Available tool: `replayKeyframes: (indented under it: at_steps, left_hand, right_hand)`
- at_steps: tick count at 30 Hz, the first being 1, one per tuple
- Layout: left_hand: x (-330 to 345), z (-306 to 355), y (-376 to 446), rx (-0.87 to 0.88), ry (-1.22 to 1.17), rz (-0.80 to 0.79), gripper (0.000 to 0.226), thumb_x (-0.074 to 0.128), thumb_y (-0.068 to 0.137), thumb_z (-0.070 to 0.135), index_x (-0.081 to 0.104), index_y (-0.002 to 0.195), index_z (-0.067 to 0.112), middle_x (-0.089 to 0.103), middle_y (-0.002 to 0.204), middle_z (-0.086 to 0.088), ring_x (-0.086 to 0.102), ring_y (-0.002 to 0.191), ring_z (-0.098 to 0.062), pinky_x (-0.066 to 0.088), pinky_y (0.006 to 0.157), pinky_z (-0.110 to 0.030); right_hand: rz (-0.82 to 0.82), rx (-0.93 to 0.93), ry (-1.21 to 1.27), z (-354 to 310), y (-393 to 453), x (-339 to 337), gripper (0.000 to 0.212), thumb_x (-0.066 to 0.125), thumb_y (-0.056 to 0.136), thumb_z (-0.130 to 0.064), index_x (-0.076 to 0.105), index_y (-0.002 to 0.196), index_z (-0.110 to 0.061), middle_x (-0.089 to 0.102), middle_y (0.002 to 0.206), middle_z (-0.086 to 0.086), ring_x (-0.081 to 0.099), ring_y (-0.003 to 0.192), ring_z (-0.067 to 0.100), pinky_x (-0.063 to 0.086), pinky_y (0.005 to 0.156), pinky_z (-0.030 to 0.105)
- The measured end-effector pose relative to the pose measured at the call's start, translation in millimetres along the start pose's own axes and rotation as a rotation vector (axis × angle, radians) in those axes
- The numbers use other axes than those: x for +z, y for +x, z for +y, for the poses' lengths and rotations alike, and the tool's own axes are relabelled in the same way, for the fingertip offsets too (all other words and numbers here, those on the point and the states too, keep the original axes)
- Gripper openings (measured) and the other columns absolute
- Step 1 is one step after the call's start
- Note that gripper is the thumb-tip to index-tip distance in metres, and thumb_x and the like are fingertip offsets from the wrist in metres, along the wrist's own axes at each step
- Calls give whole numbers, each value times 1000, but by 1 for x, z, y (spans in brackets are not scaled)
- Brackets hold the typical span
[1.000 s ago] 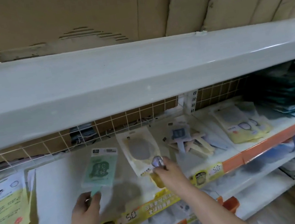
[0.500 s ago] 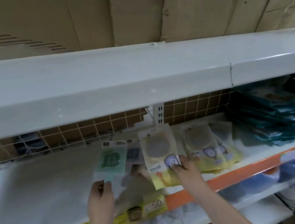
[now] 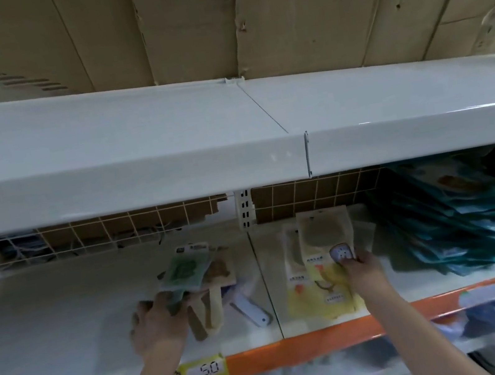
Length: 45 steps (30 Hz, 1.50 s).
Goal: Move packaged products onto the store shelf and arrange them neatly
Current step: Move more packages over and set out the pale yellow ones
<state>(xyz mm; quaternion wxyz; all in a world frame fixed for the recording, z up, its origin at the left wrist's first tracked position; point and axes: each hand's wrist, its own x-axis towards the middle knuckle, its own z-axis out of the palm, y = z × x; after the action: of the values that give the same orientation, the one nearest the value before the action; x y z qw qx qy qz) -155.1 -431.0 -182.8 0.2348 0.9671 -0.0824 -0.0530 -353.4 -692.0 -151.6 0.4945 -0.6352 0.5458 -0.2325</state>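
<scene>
Head cam only here. Left hand (image 3: 159, 321) pinches the bottom edge of a green packet (image 3: 185, 271) over the loose pile mid-shelf; right hand (image 3: 363, 269) pinches a beige-and-yellow packet (image 3: 325, 239) low down, on top of its matching stack (image 3: 319, 303). These look light, floppy and slick, so I'd grip a corner or the stiffer header. The shelf (image 3: 64, 316) also holds teal packs (image 3: 460, 217) on the right, though blur hides what they are.

Green packet (image 3: 184, 269) raised over shelf (image 3: 67, 332); yellow packet (image 3: 325, 246) on yellow pile (image 3: 321, 302).
</scene>
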Motion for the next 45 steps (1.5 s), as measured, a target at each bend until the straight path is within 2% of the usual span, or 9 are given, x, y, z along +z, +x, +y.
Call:
replayKeyframes:
  at_steps: [4, 8, 11, 14, 23, 27, 34, 40, 45]
  left_hand:
    - [7, 1, -5, -20, 40, 94, 38, 51, 92, 41, 54, 129, 31, 48, 132, -12, 40, 121, -33, 35, 93, -39]
    - [12, -1, -6, -10, -2, 134, 38, 57, 90, 37, 60, 126, 26, 52, 131, -12, 41, 120, -35, 34, 91, -41]
    - [14, -5, -5, 0, 20, 125, 41, 54, 91, 41, 56, 130, 29, 50, 136, -7, 39, 125, -33, 33, 94, -40]
    - [13, -4, -2, 21, 9, 71, 45, 49, 93, 43, 48, 137, 31, 44, 143, -2, 34, 131, -30, 32, 99, -40]
    - [-17, -34, 8, 47, -203, 63, 41, 56, 91, 35, 51, 130, 23, 47, 137, -6, 39, 126, -30, 35, 98, -43]
    - [-41, -67, 23, 39, -246, 107, 37, 57, 91, 29, 53, 128, 21, 49, 135, -5, 42, 124, -29, 36, 96, -42]
    - [-114, -175, 81, -38, -240, 196, 39, 56, 90, 29, 52, 128, 20, 49, 134, -5, 42, 126, -27, 32, 99, -42]
    - [-184, -302, 137, -161, -205, 335, 51, 62, 82, 37, 55, 125, 11, 54, 129, -12, 43, 124, -33, 33, 99, -46]
    - [-217, -384, 185, -239, -49, 210, 68, 59, 83, 51, 41, 139, 16, 36, 149, -7, 28, 137, -29, 26, 108, -45]
  right_hand:
    - [78, -32, -295, 8, 15, -5, 27, 53, 91, -16, 54, 115, -4, 60, 97, 16, 59, 90, 33, 48, 79, 39]
    - [174, -209, -508, 16, 12, 2, 61, 64, 84, -30, 36, 138, -29, 51, 130, 14, 53, 111, 35, 46, 79, 38]
    - [240, -292, -798, 18, 10, 7, 32, 51, 91, -42, 53, 123, -41, 39, 144, 2, 35, 129, 29, 37, 96, 38]
    - [255, -256, -900, 19, 14, 12, 35, 36, 96, -45, 56, 124, -35, 41, 144, -2, 33, 133, 24, 31, 103, 37]
    - [249, -457, -645, 2, -21, 60, 42, 62, 85, -20, 57, 124, -6, 52, 132, 17, 41, 125, 38, 32, 102, 47]
    - [145, -674, -415, -18, -59, 105, 19, 64, 83, -4, 66, 100, -10, 63, 113, 13, 57, 104, 37, 45, 84, 40]
    - [-165, -646, -324, -63, -144, 236, 13, 48, 97, -21, 60, 95, -23, 65, 93, 2, 61, 76, 20, 43, 60, 31]
    - [-368, -641, -269, -76, -235, 361, 24, 56, 93, -10, 56, 80, -31, 62, 83, -10, 58, 74, 3, 39, 59, 8]
    - [-424, -574, -253, -74, -287, 433, 34, 59, 88, -5, 57, 73, -36, 66, 72, -11, 59, 80, -4, 40, 61, 7]
